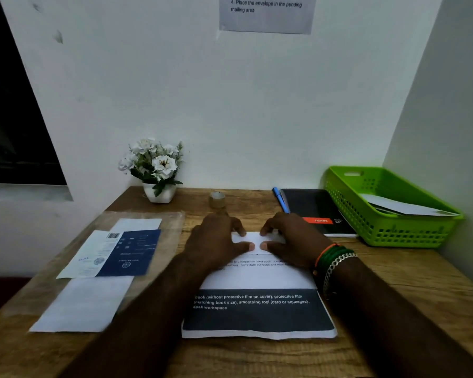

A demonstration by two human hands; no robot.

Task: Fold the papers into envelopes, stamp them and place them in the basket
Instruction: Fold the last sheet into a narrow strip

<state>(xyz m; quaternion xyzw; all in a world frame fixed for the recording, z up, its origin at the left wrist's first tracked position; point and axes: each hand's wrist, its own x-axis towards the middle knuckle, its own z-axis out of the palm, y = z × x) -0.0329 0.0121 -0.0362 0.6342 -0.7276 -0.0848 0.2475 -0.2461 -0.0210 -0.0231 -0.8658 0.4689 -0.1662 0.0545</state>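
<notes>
Both hands work the far edge of a printed white paper sheet with a dark band (257,312) lying at the near middle of the worn wooden desk (393,290). The left hand (216,241) and the right hand (292,241) lie side by side on it, fingers curled over the far edge and thumbs nearly touching on a folded-over white flap; whether they pinch the flap or only press it is hard to tell from above. If the two hands press unevenly, the crease could run crooked and the envelope would not close squarely; the sheet may also slide on the smooth wood. The bright green perforated plastic basket (388,233) waits at the far right, with white paper already inside. More sheets lie to the left, and a white pot of white flowers (156,170) stands against the pale wall.
</notes>
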